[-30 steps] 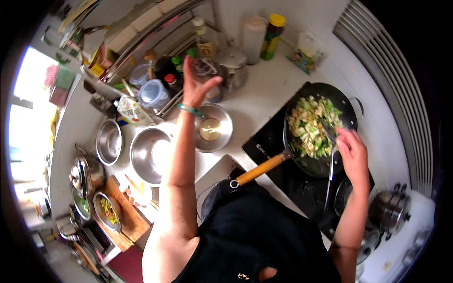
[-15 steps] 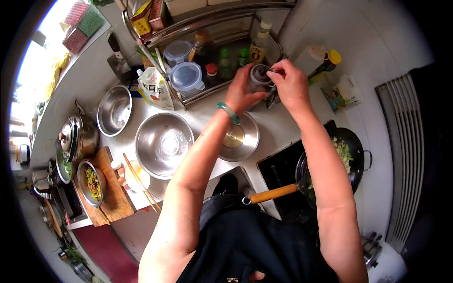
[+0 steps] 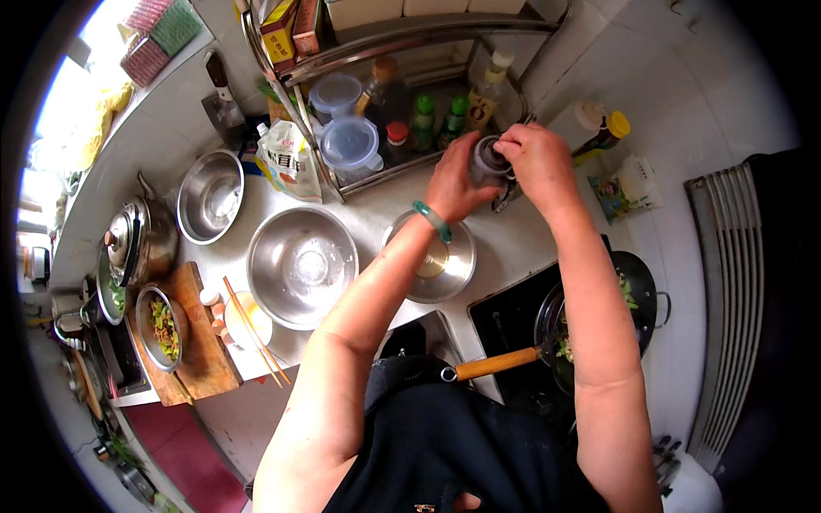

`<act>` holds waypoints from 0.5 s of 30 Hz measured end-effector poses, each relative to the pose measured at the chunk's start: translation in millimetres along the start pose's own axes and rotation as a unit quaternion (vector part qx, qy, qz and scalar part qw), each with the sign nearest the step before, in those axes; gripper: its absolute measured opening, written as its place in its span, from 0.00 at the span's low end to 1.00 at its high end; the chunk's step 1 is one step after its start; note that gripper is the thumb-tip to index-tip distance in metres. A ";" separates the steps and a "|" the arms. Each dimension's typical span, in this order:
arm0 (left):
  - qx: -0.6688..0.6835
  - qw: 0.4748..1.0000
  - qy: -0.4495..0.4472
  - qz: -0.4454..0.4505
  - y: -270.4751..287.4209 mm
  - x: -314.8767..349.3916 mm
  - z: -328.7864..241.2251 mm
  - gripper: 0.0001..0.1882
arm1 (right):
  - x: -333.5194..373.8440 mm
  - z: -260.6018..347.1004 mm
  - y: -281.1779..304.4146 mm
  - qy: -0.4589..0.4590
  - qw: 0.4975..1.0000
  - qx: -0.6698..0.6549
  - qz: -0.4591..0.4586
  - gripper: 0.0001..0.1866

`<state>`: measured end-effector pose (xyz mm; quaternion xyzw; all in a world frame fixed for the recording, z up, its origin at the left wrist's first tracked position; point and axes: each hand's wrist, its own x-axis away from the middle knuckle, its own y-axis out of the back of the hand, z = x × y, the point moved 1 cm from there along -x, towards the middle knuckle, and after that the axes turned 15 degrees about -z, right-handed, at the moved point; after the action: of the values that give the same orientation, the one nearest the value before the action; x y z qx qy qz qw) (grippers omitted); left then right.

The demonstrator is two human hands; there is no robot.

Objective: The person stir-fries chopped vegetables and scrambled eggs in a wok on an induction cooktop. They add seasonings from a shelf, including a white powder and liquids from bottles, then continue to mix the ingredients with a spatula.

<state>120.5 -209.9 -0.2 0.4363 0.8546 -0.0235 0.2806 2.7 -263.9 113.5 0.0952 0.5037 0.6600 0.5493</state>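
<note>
My left hand (image 3: pixel 456 181), with a green bangle (image 3: pixel 433 221) at its wrist, is wrapped round a small jar (image 3: pixel 488 173) in front of the shelf rack. Above the jar's round mouth, my right hand (image 3: pixel 539 164) has its fingers pinched together; what they grip is too small to make out. Below my left wrist sits a steel bowl (image 3: pixel 457 269) with a little yellowish liquid in it. Under my right forearm a black wok (image 3: pixel 647 275) with a wooden handle (image 3: pixel 496 364) holds chopped green and pale food on the stove.
A metal rack (image 3: pixel 402 53) carries bottles and lidded tubs (image 3: pixel 351 144). To the left stand a large steel bowl (image 3: pixel 304 267), a smaller one (image 3: pixel 210 197), a kettle (image 3: pixel 147 235), a cutting board (image 3: pixel 209 363) with a bowl of chopped food, and chopsticks (image 3: pixel 248 321) across a bowl.
The whole view has shifted slightly, with the rack and jar now lower and farther right. Both hands stay at the jar; my right fingers have moved only a little at its mouth.
</note>
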 end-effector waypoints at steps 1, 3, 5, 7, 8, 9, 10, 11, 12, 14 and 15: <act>-0.010 1.000 -0.007 -0.011 -2.2 1.5 0.0 0.49 | -1.4 -1.1 -1.0 0.006 1.000 0.002 -0.002 0.09; 0.042 0.996 0.075 -0.006 -4.1 4.9 -0.8 0.48 | -3.1 -2.8 -7.0 0.017 1.000 0.005 -0.008 0.09; 0.072 0.990 0.123 0.001 -5.2 5.4 -3.7 0.47 | -1.9 -4.0 -2.0 0.011 1.000 -0.005 0.002 0.12; 0.083 0.987 0.138 0.002 -4.2 -1.1 -10.2 0.46 | 5.9 -3.5 6.4 0.006 0.998 -0.059 -0.019 0.16; 0.070 0.990 0.119 -0.012 -1.7 -0.8 -15.7 0.45 | 11.9 -4.4 18.5 -0.001 0.997 -0.070 -0.014 0.27; 0.066 0.993 0.093 -0.018 4.1 -6.7 -27.3 0.45 | 17.1 -2.0 32.1 -0.017 0.995 -0.094 -0.036 0.27; 0.063 0.995 0.071 -0.022 11.8 -12.5 -42.1 0.45 | 24.2 2.9 48.8 -0.037 0.991 -0.117 -0.056 0.28; 0.058 0.997 0.048 -0.025 20.9 -20.4 -58.5 0.45 | 31.6 6.8 65.2 -0.057 0.985 -0.141 -0.076 0.28; 0.046 0.999 0.016 -0.020 31.5 -31.3 -75.0 0.44 | 40.0 6.5 79.3 -0.083 0.978 -0.170 -0.088 0.28; 0.053 0.998 -0.018 -0.017 43.5 -54.2 -101.2 0.43 | 57.0 0.3 106.2 -0.112 0.972 -0.174 -0.110 0.28; 0.049 0.998 -0.048 -0.010 46.3 -65.5 -107.9 0.43 | 65.8 -3.7 117.4 -0.122 0.973 -0.157 -0.115 0.28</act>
<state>136.4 -198.5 132.8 0.4393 0.8421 -0.0891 0.2998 -98.6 -198.9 174.0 0.0286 0.3306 0.6464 0.6871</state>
